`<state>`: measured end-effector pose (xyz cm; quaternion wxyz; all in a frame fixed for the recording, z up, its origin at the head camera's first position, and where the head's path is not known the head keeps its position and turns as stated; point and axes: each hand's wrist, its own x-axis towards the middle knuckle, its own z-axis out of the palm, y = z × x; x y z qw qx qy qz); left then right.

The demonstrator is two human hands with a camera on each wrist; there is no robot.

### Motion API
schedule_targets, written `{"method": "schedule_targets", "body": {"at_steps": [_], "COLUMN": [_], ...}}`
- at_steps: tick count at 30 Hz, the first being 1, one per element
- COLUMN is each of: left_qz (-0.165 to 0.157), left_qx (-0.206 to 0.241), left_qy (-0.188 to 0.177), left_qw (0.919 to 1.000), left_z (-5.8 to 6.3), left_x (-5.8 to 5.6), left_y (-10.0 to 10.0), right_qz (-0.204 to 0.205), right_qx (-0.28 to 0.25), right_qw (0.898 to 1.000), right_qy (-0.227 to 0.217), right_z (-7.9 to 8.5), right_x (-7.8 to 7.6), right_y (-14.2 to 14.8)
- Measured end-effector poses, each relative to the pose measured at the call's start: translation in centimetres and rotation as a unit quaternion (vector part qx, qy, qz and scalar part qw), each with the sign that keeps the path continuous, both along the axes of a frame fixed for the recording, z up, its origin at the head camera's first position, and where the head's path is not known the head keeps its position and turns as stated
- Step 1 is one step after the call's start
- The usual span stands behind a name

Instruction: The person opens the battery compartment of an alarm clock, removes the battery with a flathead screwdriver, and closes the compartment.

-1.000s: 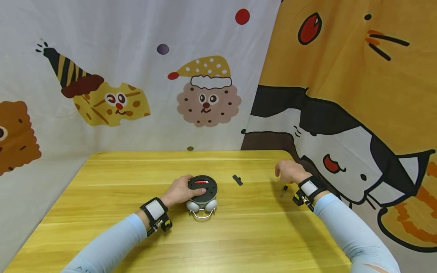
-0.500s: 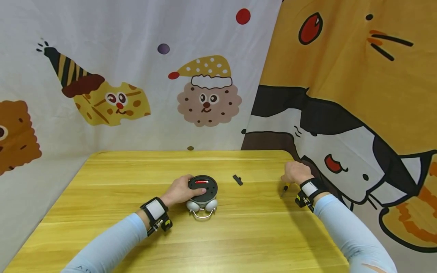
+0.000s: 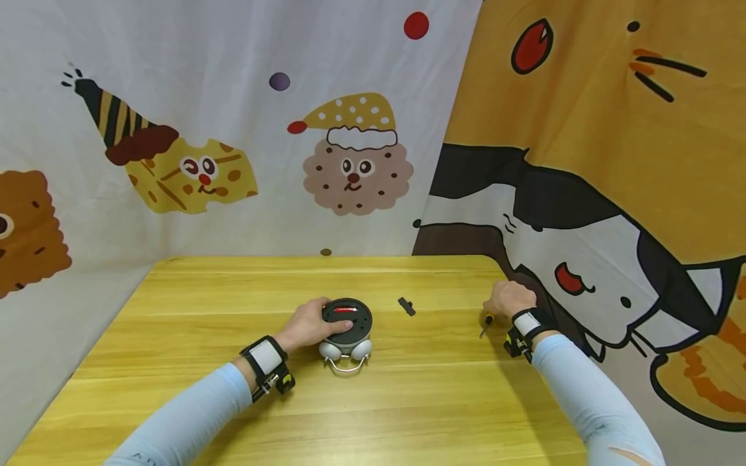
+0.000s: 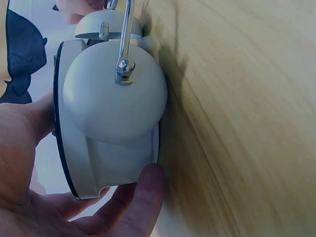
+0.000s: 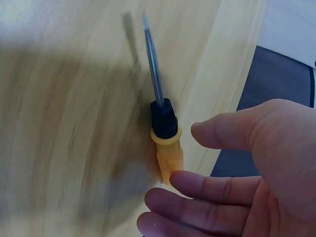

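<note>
A twin-bell alarm clock (image 3: 360,329) lies face down, its black back up and its bells and wire handle towards me. A red battery (image 3: 346,309) shows in its uncovered slot. My left hand (image 3: 305,325) grips the clock from the left, thumb across the back; in the left wrist view its fingers (image 4: 150,195) curl round the pale casing. At the right, my right hand (image 3: 509,299) is over a screwdriver (image 5: 167,148) with a yellow and black handle. One fingertip is right at the handle's end, while the thumb stands apart from it.
A small black battery cover (image 3: 406,306) lies on the wooden table (image 3: 373,414) between the clock and the screwdriver. The table's right edge runs close by my right hand. A curtain (image 3: 233,39) with cartoon prints hangs behind the table.
My right hand has moved a little right and down over the screwdriver handle. My left hand and the clock have stayed in place.
</note>
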<state>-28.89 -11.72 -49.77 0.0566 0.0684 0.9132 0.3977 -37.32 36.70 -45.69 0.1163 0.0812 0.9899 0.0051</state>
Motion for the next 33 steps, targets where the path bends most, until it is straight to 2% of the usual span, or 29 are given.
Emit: {"method": "schedule_targets", "body": {"at_steps": [13, 22, 33], "left_qz": [-0.003, 0.003, 0.002], "left_qx": [0.004, 0.005, 0.001], "left_qy": [-0.001, -0.007, 0.001], "left_qw": [1.0, 1.0, 1.0], "left_z": [-0.1, 0.2, 0.4], "left_x": [0.2, 0.4, 0.3], "left_y": [0.1, 0.2, 0.2], "right_qz": [-0.05, -0.049, -0.067], "right_qx": [-0.034, -0.054, -0.073], "right_qw": [0.998, 0.997, 0.994], "right_qy": [0.025, 0.039, 0.039], "right_z": [-1.7, -2.1, -2.4], "right_x": [-0.2, -0.7, -1.0], "right_y": [0.0, -0.6, -1.3]}}
